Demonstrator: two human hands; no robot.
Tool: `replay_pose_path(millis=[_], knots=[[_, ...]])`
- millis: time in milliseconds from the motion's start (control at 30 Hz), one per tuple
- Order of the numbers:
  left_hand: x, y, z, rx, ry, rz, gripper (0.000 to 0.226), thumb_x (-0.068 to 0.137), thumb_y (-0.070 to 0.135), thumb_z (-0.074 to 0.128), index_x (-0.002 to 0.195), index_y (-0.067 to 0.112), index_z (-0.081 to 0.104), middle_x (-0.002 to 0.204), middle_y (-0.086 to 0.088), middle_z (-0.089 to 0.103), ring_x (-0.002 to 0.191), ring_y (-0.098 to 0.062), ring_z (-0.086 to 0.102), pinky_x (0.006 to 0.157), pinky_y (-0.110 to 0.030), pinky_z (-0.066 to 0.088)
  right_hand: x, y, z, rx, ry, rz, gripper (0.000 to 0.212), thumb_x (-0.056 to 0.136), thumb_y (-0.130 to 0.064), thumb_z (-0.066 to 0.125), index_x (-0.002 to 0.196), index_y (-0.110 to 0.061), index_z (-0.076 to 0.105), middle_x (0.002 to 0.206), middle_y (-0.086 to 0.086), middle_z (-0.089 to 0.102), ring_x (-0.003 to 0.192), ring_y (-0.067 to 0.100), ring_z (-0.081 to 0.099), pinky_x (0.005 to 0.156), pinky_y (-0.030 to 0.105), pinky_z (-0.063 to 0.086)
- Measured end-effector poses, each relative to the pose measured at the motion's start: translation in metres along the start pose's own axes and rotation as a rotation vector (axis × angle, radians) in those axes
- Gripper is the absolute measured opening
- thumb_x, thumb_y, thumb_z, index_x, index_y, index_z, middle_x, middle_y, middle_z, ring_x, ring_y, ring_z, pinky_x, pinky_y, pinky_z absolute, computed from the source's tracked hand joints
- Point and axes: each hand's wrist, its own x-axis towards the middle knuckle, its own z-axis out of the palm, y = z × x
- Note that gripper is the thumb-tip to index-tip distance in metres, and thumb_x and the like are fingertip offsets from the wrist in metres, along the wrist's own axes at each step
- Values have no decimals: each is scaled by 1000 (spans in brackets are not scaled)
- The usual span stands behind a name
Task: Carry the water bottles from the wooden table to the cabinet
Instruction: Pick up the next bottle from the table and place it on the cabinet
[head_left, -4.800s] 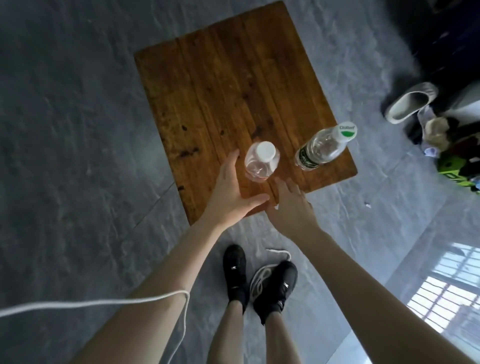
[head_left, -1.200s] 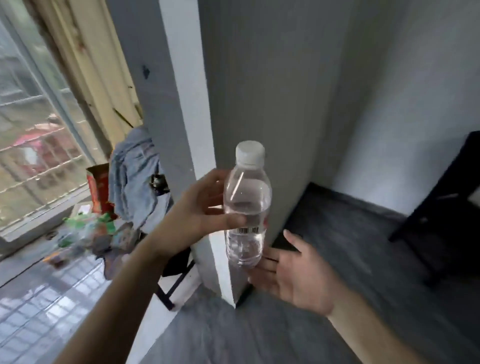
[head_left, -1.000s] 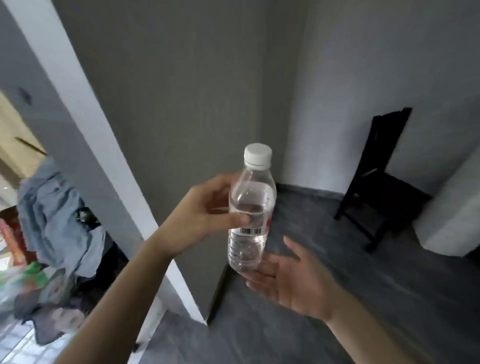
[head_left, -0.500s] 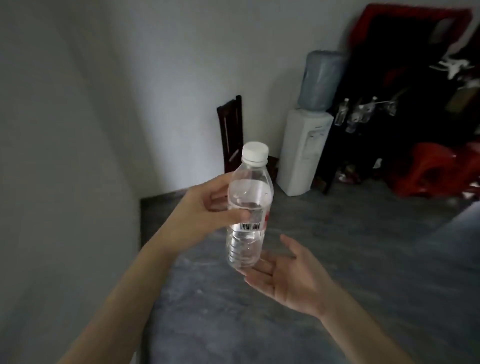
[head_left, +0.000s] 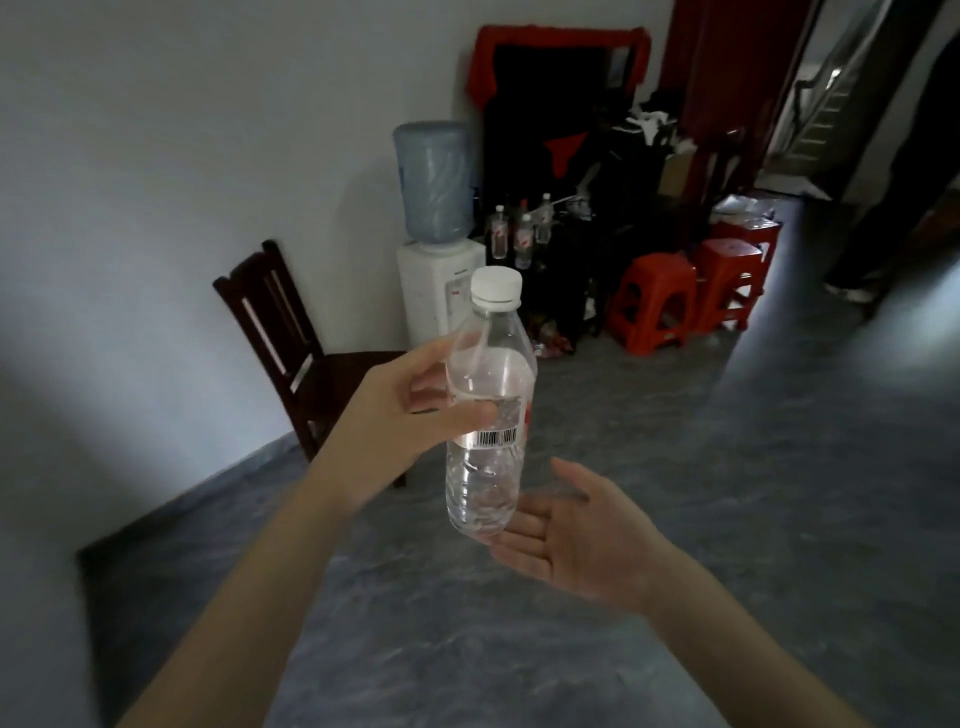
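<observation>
A clear water bottle (head_left: 488, 415) with a white cap and a barcode label stands upright in mid-air in front of me. My left hand (head_left: 400, 415) grips it around the middle, thumb across the label. Just below and to the right, my right hand (head_left: 571, 530) is held palm up with fingers spread, its fingertips at the bottle's base, holding nothing. Far ahead, a dark cabinet (head_left: 571, 171) stands against the wall, with three small bottles (head_left: 522, 231) on a ledge beside it. The wooden table is out of view.
A dark wooden chair (head_left: 291, 338) stands at the left wall. A white water dispenser (head_left: 439, 228) with a blue jug is next to the cabinet. Red plastic stools (head_left: 691, 291) stand to the right of it. Grey floor (head_left: 727, 519) stretches ahead; a doorway (head_left: 831, 93) opens at far right.
The view has swung right from the table, past a window and wall corner, toward the cabinet side of the room. The bottle stays in my left hand, right hand open beneath it.
</observation>
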Motion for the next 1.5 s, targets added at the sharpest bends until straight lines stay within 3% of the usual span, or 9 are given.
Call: replay_pose_path(millis=[233,400,800,1067,1167,1300,1500], knots=[[147,-11,57,-16,-41,32,60,66,46,82,123,48,64,118,5,75,111,-22,70,102,-53,53,11,-128,-71,-36,-31,-33,71,94,-51,43,137,5,52,143,25,51,135,33,49,110,39,42],[222,-22,83,26,-43,74,65,69,51,79,131,40,60,118,7,74,109,-22,70,99,-52,54,26,-196,-101,-22,-5,-39,71,94,-52,43,136,5,55,140,24,54,128,32,56,105,38,46],[398,-76,88,16,-78,88,60,73,51,73,130,34,61,115,8,74,106,-15,71,96,-42,58,123,-320,-152,57,76,-60,75,93,-53,45,139,5,48,139,24,56,126,33,57,109,39,41],[551,-108,68,-58,-116,126,60,72,52,74,128,32,62,115,7,74,106,-12,71,91,-35,59,201,-439,-175,82,136,-111,75,94,-53,44,140,6,47,140,25,54,127,34,56,101,39,50],[599,-112,66,-100,-115,137,60,71,52,73,126,30,64,113,4,74,105,-12,72,86,-31,59,220,-474,-183,121,136,-148,74,95,-53,43,140,6,47,139,25,55,119,34,61,97,39,52],[653,-124,71,-111,-156,143,60,71,53,73,126,31,64,114,2,74,106,-15,71,89,-36,59,241,-515,-199,135,152,-161,74,93,-52,44,136,8,52,133,26,59,110,34,66,95,40,53],[726,-144,89,-93,-174,148,59,72,54,73,127,35,63,114,8,74,104,-12,72,91,-38,60,270,-575,-237,151,170,-156,73,93,-53,43,129,9,59,134,26,58,114,34,63,97,39,50]])
